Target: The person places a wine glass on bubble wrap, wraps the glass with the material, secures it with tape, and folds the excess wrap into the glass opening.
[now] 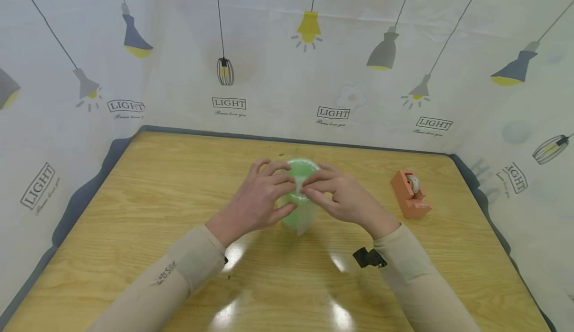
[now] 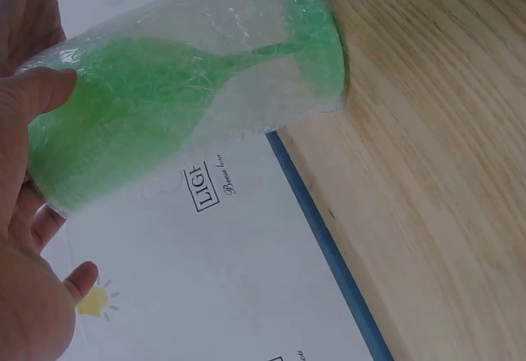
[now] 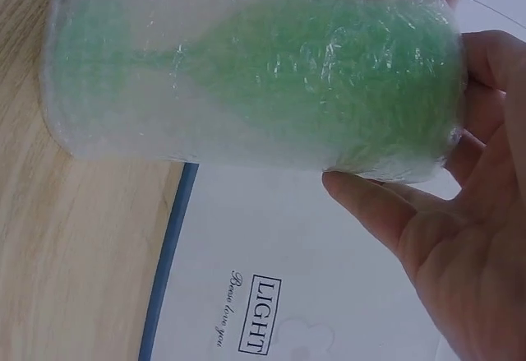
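Note:
A green stemmed glass (image 1: 291, 217), wound in clear bubble wrap (image 1: 307, 218), stands upright on the table between both hands. Its bowl (image 2: 140, 90) is at the top and its stem (image 3: 156, 58) shows through the wrap. My left hand (image 1: 257, 195) curves its fingers round the upper left of the bundle, with the thumb (image 2: 51, 90) against the wrap near the rim. From the other side my right hand (image 1: 345, 197) holds the top, fingertips at the rim and thumb (image 3: 370, 205) along the wrap's side. Part of the rim is hidden behind the fingers.
An orange tape dispenser (image 1: 405, 200) with a roll of tape (image 1: 413, 183) stands to the right on the wooden table (image 1: 170, 172). Cloth walls (image 1: 269, 73) printed with lamps enclose the table's back and sides. A black strap piece (image 1: 369, 257) hangs at the right wrist.

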A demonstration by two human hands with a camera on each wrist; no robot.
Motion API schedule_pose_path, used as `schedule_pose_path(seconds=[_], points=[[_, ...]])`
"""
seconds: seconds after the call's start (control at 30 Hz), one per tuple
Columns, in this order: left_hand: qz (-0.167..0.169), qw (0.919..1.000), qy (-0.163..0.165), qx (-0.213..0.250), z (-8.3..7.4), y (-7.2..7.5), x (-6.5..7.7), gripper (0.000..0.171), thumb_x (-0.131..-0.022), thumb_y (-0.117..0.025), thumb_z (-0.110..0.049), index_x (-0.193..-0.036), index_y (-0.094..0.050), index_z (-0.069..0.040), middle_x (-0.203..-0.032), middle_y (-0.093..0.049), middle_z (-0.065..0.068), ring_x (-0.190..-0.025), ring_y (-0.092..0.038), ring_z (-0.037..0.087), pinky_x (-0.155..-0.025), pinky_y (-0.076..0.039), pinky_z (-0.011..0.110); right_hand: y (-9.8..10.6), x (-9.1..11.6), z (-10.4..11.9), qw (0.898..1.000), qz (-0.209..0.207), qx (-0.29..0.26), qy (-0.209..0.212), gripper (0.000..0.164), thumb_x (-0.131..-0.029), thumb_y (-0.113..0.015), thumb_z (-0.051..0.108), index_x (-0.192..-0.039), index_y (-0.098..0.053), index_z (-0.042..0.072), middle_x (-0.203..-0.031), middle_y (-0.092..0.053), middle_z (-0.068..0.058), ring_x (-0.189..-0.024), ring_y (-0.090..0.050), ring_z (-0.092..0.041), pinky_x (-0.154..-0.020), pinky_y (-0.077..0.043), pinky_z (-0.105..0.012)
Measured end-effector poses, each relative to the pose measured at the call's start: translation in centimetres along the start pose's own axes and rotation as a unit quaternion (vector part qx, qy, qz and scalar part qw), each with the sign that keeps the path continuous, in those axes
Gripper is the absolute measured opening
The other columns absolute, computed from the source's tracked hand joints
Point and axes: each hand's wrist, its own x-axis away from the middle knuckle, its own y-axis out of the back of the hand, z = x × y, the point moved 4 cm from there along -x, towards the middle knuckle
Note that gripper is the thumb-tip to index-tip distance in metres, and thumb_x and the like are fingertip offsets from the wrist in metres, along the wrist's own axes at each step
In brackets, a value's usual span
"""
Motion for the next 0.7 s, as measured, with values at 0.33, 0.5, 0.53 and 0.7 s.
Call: schedule_pose_path(seconds=[0.33,0.5,0.53,0.7], points=[[0.018,0.9998,0.002,-0.012,-0.19,0.03,-0.22,0.022,-0.086,-0.083,-0.034,-0.1,-0.077,-0.017,-0.109,-0.076,-0.003,-0.127,-0.055,0.025,-0.111,-0.04,0.059,-0.24,-0.28,0.31,0.999,0.02,0.028,-0.036,0.019,-0.1,-0.066,0.013,-0.101,-0.081,0.002,-0.107,-0.077,-0.009,-0.133,-0.054,-0.043,-0.12,-0.036,-0.058],[0.012,0.9999,0.003,-0.007,-0.07,-0.03,-0.07,0.027,-0.086,-0.084,-0.033,-0.104,-0.076,-0.015,-0.112,-0.075,0.0,-0.128,-0.056,0.025,-0.111,-0.04,0.059,-0.28,-0.22,0.18,0.999,0.018,0.022,-0.028,0.019,-0.101,-0.064,0.013,-0.101,-0.081,0.004,-0.109,-0.077,-0.01,-0.126,-0.06,-0.039,-0.123,-0.03,-0.056],[0.008,1.0,0.001,-0.003,-0.06,-0.03,-0.05,0.028,-0.086,-0.085,-0.032,-0.105,-0.076,-0.014,-0.112,-0.075,0.0,-0.128,-0.056,0.025,-0.111,-0.04,0.059,-0.28,-0.18,0.16,0.999,0.016,0.021,-0.024,0.019,-0.101,-0.064,0.012,-0.101,-0.081,0.004,-0.109,-0.076,-0.01,-0.124,-0.062,-0.037,-0.124,-0.03,-0.056],[-0.023,0.9994,-0.006,0.024,0.05,0.11,0.0,0.036,-0.082,-0.089,-0.028,-0.108,-0.072,-0.01,-0.114,-0.072,0.004,-0.125,-0.059,0.027,-0.11,-0.043,0.057,-0.22,-0.03,0.23,1.0,-0.007,0.016,-0.001,0.016,-0.1,-0.066,0.01,-0.102,-0.08,0.003,-0.11,-0.076,-0.01,-0.116,-0.066,-0.031,-0.123,-0.031,-0.054]])
